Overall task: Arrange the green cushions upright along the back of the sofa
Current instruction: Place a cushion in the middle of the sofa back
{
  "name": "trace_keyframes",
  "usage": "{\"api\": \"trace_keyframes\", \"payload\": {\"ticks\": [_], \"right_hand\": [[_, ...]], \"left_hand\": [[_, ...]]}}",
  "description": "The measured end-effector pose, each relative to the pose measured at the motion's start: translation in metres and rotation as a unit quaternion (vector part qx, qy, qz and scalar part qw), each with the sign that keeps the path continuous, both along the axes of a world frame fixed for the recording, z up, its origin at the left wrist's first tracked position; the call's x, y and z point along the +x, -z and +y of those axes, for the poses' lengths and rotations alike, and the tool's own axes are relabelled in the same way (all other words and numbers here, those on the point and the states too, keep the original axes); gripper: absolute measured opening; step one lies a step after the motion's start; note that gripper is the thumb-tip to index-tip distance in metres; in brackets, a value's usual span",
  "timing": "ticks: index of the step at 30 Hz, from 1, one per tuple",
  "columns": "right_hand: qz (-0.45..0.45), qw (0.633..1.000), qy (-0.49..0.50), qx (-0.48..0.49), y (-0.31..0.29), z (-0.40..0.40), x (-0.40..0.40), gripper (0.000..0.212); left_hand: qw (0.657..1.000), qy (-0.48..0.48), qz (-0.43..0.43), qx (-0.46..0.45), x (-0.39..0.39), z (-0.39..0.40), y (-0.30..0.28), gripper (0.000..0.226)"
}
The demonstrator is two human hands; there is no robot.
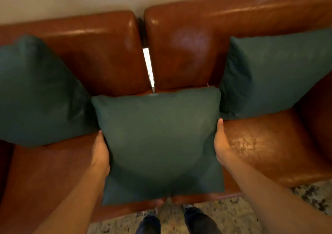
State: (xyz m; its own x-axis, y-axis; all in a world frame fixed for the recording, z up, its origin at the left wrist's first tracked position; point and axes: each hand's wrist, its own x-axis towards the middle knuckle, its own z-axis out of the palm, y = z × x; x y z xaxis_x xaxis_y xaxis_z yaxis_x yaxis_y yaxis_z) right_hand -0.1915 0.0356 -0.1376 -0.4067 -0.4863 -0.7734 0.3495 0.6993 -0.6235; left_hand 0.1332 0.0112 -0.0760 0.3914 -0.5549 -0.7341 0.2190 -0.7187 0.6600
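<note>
hands: left (100, 151) + right (221, 143) grip middle cushion (159, 143) sides | sofa (260, 143)

Three green cushions (158, 140) (39, 93) (273, 75) (one held), one sofa (260, 143), two hands (100, 151) (221, 143), two shoes (150, 224) (197, 219).

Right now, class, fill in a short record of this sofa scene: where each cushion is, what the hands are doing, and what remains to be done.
Sofa: brown leather sofa, two back pads
Left cushion: square dark green fabric cushion, leaning against the back
Right cushion: matching green cushion, leaning against the back
Middle cushion: third green cushion, held over the seat, in front of the back
Left hand: grips its left edge
Right hand: grips its right edge
Remaining: set middle cushion against the back
</note>
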Motion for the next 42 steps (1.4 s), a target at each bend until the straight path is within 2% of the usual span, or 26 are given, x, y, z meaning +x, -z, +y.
{"api": "trace_keyframes", "payload": {"ticks": [2,4,6,11,15,22,29,32,37,42], "right_hand": [[-0.025,0.999,0.005,-0.035,-0.034,-0.025,0.001,0.107],[0.0,0.997,0.012,-0.072,-0.069,-0.062,0.005,0.082],[0.005,0.994,0.025,-0.107,-0.097,-0.091,0.007,0.07],[0.022,0.988,0.048,-0.144,-0.115,-0.139,-0.001,0.065],[0.003,0.989,0.054,-0.135,-0.099,-0.154,-0.005,0.064],[-0.01,0.992,0.001,-0.128,-0.064,-0.179,0.004,0.068],[0.002,0.995,-0.06,-0.085,-0.068,-0.21,0.002,0.072],[0.009,0.995,-0.078,-0.053,-0.062,-0.215,0.006,0.073],[0.005,0.995,-0.084,-0.047,-0.052,-0.212,0.005,0.079],[0.01,0.996,-0.074,-0.058,-0.053,-0.193,0.003,0.07]], "left_hand": [[0.999,-0.047,0.017,-0.019,0.004,-0.019,-0.015,0.058],[0.996,-0.062,0.039,-0.043,0.003,-0.043,-0.032,0.051],[0.989,-0.084,0.08,-0.094,-0.003,-0.065,-0.05,0.045],[0.98,-0.108,0.073,-0.149,-0.017,-0.103,-0.073,0.038],[0.977,-0.094,0.077,-0.175,-0.019,-0.127,-0.06,0.04],[0.978,-0.069,0.063,-0.188,-0.019,-0.159,-0.024,0.047],[0.973,-0.055,0.054,-0.215,-0.018,-0.19,-0.033,0.064],[0.978,-0.07,0.033,-0.196,-0.02,-0.196,-0.029,0.072],[0.985,-0.083,-0.007,-0.149,-0.023,-0.188,-0.012,0.066],[0.985,-0.112,-0.059,-0.117,-0.022,-0.168,-0.005,0.075]]}}
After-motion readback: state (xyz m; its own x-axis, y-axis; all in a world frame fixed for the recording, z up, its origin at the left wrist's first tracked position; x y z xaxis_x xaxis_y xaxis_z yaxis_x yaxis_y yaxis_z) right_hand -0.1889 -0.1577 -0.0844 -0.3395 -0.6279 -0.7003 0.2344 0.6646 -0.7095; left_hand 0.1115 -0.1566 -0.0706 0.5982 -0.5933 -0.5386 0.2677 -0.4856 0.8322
